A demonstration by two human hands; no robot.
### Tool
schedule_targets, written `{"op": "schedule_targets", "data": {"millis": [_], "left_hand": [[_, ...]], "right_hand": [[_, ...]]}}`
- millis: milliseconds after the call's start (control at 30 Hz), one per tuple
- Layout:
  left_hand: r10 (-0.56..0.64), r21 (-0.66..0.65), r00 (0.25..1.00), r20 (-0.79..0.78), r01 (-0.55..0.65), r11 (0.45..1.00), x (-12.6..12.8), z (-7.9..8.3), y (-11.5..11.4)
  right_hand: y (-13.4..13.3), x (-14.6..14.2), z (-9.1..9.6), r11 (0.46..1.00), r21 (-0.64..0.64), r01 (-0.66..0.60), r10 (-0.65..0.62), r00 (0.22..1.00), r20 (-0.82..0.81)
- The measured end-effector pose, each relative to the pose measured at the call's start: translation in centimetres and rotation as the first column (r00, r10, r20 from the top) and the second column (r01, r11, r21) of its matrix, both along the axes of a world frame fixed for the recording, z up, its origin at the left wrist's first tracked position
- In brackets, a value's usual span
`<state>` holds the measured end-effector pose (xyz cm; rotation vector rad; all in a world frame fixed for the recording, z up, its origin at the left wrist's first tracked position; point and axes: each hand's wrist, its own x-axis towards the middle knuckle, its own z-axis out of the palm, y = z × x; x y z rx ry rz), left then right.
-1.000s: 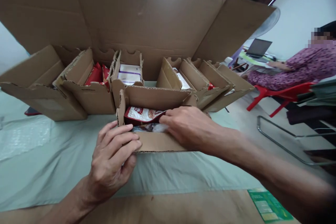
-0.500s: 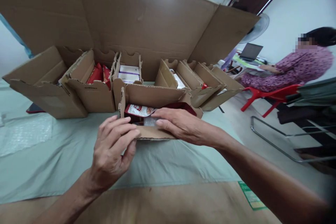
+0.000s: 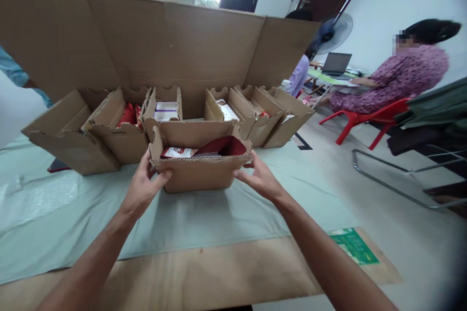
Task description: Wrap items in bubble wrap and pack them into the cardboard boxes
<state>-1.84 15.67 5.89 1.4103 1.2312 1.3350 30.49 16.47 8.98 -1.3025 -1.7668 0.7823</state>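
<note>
An open-topped cardboard box [image 3: 200, 175] stands in front of me on the pale green cloth. My left hand [image 3: 144, 184] grips its left end, the thumb on the front wall and the fingers around the side. At the right end, my right hand [image 3: 262, 179] grips it the same way. Inside the box lie a white-and-red printed packet [image 3: 178, 152] and a dark red packet [image 3: 228, 146]; their lower parts are hidden by the front wall.
Behind it, several similar boxes [image 3: 120, 146] stand in a row before a tall cardboard panel [image 3: 175, 43]. Bubble wrap [image 3: 44, 199] lies on the cloth [image 3: 219, 223] at left. On the right, a person [image 3: 404, 77] sits on a red stool [image 3: 365, 119] near a laptop [image 3: 336, 63].
My right hand has come out of the box and moved to its right end. My left hand has gone from the front rim to the left end. The view has tilted up.
</note>
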Motion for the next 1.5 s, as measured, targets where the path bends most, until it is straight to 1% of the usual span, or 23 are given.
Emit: {"op": "schedule_targets", "data": {"millis": [67, 100, 167, 267, 333, 400, 433, 500, 567, 600, 667, 733, 833, 900, 967, 1033, 1100, 1167, 1233, 1300, 1367, 1433, 1500], "left_hand": [[-0.024, -0.004, 1.000, 0.018, 0.024, 1.000, 1.1, 0.2, 0.5], [-0.012, -0.002, 1.000, 0.011, 0.012, 1.000, 1.5, 0.2, 0.3], [0.025, -0.003, 0.999, -0.028, -0.025, 1.000, 1.9, 0.0, -1.1], [0.031, -0.017, 0.994, -0.107, -0.033, 0.999, 1.6, -0.5, -5.7], [0.043, -0.041, 0.990, -0.135, -0.049, 0.998, 0.5, -0.9, -9.4], [0.097, -0.081, 0.984, -0.148, -0.110, 0.991, -1.3, -1.1, -12.2], [0.132, -0.095, 0.978, -0.162, -0.149, 0.984, -2.4, -0.9, -12.9], [0.209, -0.090, 0.960, -0.186, -0.229, 0.969, -4.4, -0.1, -12.8], [0.273, -0.040, 0.946, -0.174, -0.284, 0.958, -5.2, 1.5, -10.9], [0.313, 0.002, 0.940, -0.138, -0.316, 0.949, -5.0, 2.4, -9.7], [0.228, 0.084, 0.972, -0.060, -0.223, 0.971, -3.6, 3.8, -7.6], [0.097, 0.156, 0.995, -0.036, -0.090, 0.984, -1.4, 4.2, -6.9], [-0.035, 0.132, 0.998, -0.060, 0.042, 0.990, 1.0, 3.1, -9.0], [-0.036, 0.050, 0.997, -0.063, 0.039, 0.998, 1.3, 2.0, -10.9], [0.009, -0.019, 0.998, -0.062, -0.010, 1.000, 0.4, 1.2, -11.9], [0.066, -0.043, 0.996, -0.061, -0.068, 0.997, -1.1, 1.1, -11.2], [0.107, -0.044, 0.993, -0.047, -0.109, 0.993, -2.7, 1.1, -9.5], [0.112, -0.056, 0.993, -0.029, -0.114, 0.992, -3.9, 1.1, -7.8], [0.088, -0.087, 0.996, -0.030, -0.090, 0.992, -4.7, 0.8, -6.9], [0.085, -0.129, 0.995, -0.059, -0.092, 0.987, -5.1, 0.2, -7.2], [0.137, -0.177, 0.986, -0.100, -0.153, 0.972, -5.1, -0.6, -8.3], [0.203, -0.217, 0.969, -0.138, -0.230, 0.949, -4.7, -1.5, -9.7], [0.233, -0.248, 0.961, -0.146, -0.264, 0.932, -4.1, -2.1, -10.7]], "right_hand": [[1.1, -1.6, -0.7, 0.997, -0.034, -0.063, 0.060, 0.993, -0.104], [1.0, -2.2, -0.9, 0.997, -0.033, -0.066, 0.061, 0.989, -0.136], [-0.4, -2.4, -1.2, 1.000, -0.007, -0.024, 0.023, 0.991, -0.133], [-5.0, -1.6, -1.4, 0.997, 0.071, 0.030, -0.027, 0.999, -0.047], [-8.2, -1.5, -1.2, 0.994, 0.106, 0.020, -0.018, 1.000, -0.021], [-10.0, -2.4, -0.5, 0.992, 0.119, -0.033, 0.035, 0.999, -0.016], [-10.1, -3.2, 0.0, 0.991, 0.120, -0.067, 0.070, 0.997, -0.016], [-9.0, -5.1, 1.1, 0.983, 0.127, -0.130, 0.135, 0.990, -0.031], [-6.9, -6.5, 2.3, 0.979, 0.145, -0.143, 0.154, 0.985, -0.072], [-6.0, -6.8, 2.7, 0.979, 0.156, -0.130, 0.145, 0.985, -0.095], [-5.1, -6.2, 3.3, 0.981, 0.183, -0.070, 0.091, 0.990, -0.111], [-6.1, -4.2, 3.2, 0.977, 0.215, 0.004, 0.012, 0.997, -0.070], [-9.3, -1.2, 2.4, 0.969, 0.227, 0.095, -0.101, 0.995, 0.018], [-11.0, -0.6, 1.5, 0.977, 0.183, 0.111, -0.120, 0.992, 0.036], [-11.4, -1.6, 0.6, 0.988, 0.131, 0.081, -0.084, 0.996, 0.011], [-10.8, -3.3, -0.1, 0.992, 0.119, 0.035, -0.029, 0.998, -0.052], [-10.1, -4.3, -0.5, 0.990, 0.138, -0.001, 0.013, 0.996, -0.087], [-10.1, -4.1, -0.9, 0.990, 0.137, -0.046, 0.052, 0.998, -0.036], [-10.7, -2.8, -1.5, 0.989, 0.112, -0.093, 0.088, 0.995, 0.045], [-11.0, -1.3, -2.1, 0.990, 0.101, -0.097, 0.090, 0.993, 0.070], [-10.3, -0.3, -2.7, 0.994, 0.086, -0.065, 0.063, 0.998, 0.031], [-8.4, -0.2, -3.1, 0.997, 0.029, -0.076, 0.077, 0.996, -0.036], [-5.9, -0.8, -3.5, 0.984, -0.055, -0.167, 0.160, 0.980, -0.117]]}}
